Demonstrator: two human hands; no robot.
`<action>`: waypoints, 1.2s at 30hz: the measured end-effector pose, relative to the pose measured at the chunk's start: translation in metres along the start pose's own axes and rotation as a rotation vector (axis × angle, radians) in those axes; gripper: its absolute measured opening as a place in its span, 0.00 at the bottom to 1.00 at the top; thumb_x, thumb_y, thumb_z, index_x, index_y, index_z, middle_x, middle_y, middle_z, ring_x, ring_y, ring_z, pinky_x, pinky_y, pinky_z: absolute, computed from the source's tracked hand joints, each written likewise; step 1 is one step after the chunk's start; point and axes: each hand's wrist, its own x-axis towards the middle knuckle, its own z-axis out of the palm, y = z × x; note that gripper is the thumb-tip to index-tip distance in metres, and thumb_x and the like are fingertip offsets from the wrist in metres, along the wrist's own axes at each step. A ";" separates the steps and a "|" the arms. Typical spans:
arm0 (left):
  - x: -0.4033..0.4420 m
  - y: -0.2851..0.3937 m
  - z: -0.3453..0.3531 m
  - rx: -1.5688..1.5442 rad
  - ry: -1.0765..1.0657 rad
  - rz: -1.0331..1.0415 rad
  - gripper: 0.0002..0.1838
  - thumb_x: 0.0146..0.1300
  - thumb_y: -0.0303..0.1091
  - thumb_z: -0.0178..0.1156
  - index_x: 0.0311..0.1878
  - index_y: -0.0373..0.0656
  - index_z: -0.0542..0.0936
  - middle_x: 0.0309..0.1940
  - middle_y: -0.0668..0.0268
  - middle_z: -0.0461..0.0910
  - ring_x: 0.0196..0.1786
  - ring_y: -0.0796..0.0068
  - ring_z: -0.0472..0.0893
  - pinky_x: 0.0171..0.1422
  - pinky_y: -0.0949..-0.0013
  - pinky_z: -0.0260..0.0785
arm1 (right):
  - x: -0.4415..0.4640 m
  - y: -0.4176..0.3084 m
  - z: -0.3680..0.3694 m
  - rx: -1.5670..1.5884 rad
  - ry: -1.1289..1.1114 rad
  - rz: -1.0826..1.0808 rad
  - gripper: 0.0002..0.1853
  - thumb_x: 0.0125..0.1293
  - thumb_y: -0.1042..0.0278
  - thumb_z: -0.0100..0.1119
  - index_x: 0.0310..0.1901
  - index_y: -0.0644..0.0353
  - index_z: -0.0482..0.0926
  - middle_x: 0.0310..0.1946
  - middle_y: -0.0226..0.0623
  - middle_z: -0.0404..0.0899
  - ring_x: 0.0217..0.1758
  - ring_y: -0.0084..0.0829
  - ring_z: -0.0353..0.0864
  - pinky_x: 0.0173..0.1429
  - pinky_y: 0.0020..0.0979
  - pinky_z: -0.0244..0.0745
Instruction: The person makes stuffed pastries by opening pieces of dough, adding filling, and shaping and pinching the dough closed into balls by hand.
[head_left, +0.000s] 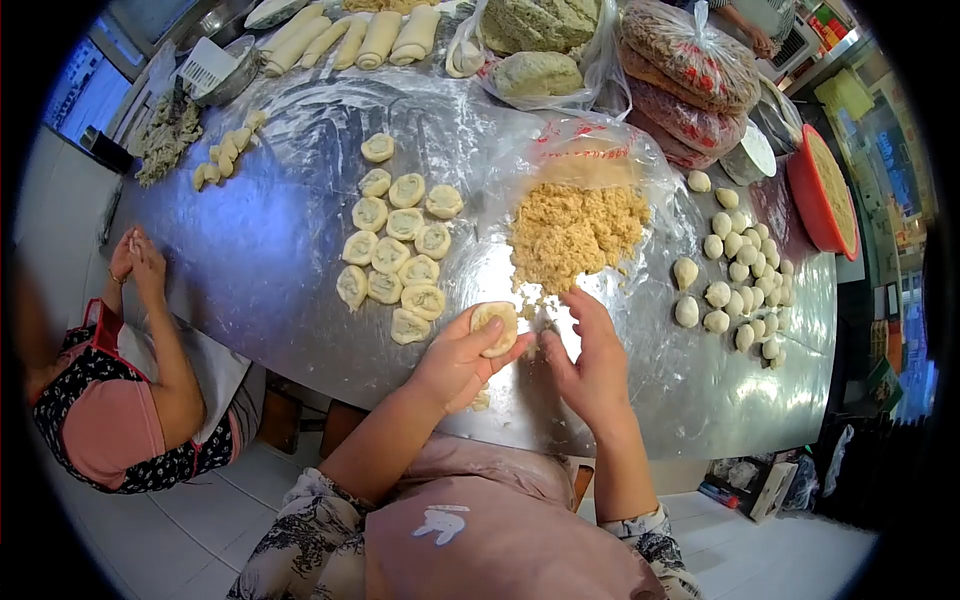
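Near the table's front edge, my left hand (447, 368) holds a flattened dough round (497, 322), with the thumb pressed on its face. To its right is my right hand (592, 362), thumb and fingers apart and nothing visible between them. Its fingertips are at the near edge of a heap of crumbly tan filling (578, 232), which lies on a clear plastic bag (630, 160). Left of the filling sit several cupped dough pieces (404, 223) in loose rows. Several small dough balls (738, 250) lie to the right, dusted with flour.
Dough rolls (380, 38) lie at the back of the metal table (300, 300). Bagged greenish dough (540, 72) and stacked filled bags (690, 60) stand behind the filling. A red basin (822, 190) is at the right edge. Another person (130, 400) sits at the left, hands together.
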 end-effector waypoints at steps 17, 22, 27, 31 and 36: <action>-0.012 -0.020 0.023 -0.048 -0.111 -0.156 0.22 0.74 0.35 0.39 0.69 0.43 0.54 0.63 0.60 0.63 0.65 0.71 0.67 0.66 0.65 0.64 | -0.015 -0.004 0.049 0.203 0.214 -0.310 0.23 0.72 0.47 0.39 0.47 0.61 0.73 0.55 0.43 0.76 0.70 0.57 0.58 0.69 0.54 0.46; -0.005 -0.040 0.014 -0.031 -0.164 -0.001 0.17 0.72 0.31 0.43 0.62 0.40 0.64 0.56 0.65 0.70 0.58 0.77 0.71 0.63 0.70 0.65 | -0.021 -0.011 0.052 0.231 0.340 -0.261 0.09 0.68 0.66 0.48 0.40 0.60 0.77 0.48 0.39 0.80 0.66 0.55 0.64 0.68 0.51 0.52; 0.001 -0.044 0.012 0.061 -0.049 -0.002 0.20 0.71 0.27 0.44 0.65 0.38 0.61 0.58 0.61 0.68 0.60 0.74 0.70 0.65 0.72 0.63 | -0.021 -0.013 0.057 0.164 0.371 -0.242 0.05 0.66 0.72 0.52 0.41 0.57 0.77 0.44 0.34 0.82 0.64 0.54 0.69 0.67 0.54 0.53; -0.005 -0.041 0.034 0.097 -0.073 0.126 0.26 0.71 0.27 0.44 0.70 0.35 0.54 0.62 0.60 0.66 0.64 0.72 0.67 0.67 0.69 0.60 | -0.016 -0.004 0.059 0.697 0.374 0.116 0.12 0.74 0.68 0.41 0.40 0.63 0.75 0.44 0.40 0.82 0.64 0.47 0.70 0.66 0.39 0.62; -0.007 -0.037 0.026 0.870 0.010 0.513 0.17 0.68 0.29 0.48 0.59 0.37 0.70 0.57 0.56 0.72 0.59 0.67 0.73 0.61 0.67 0.65 | -0.009 -0.033 0.034 1.047 0.254 0.401 0.28 0.76 0.50 0.30 0.65 0.65 0.59 0.65 0.44 0.64 0.68 0.31 0.63 0.70 0.33 0.57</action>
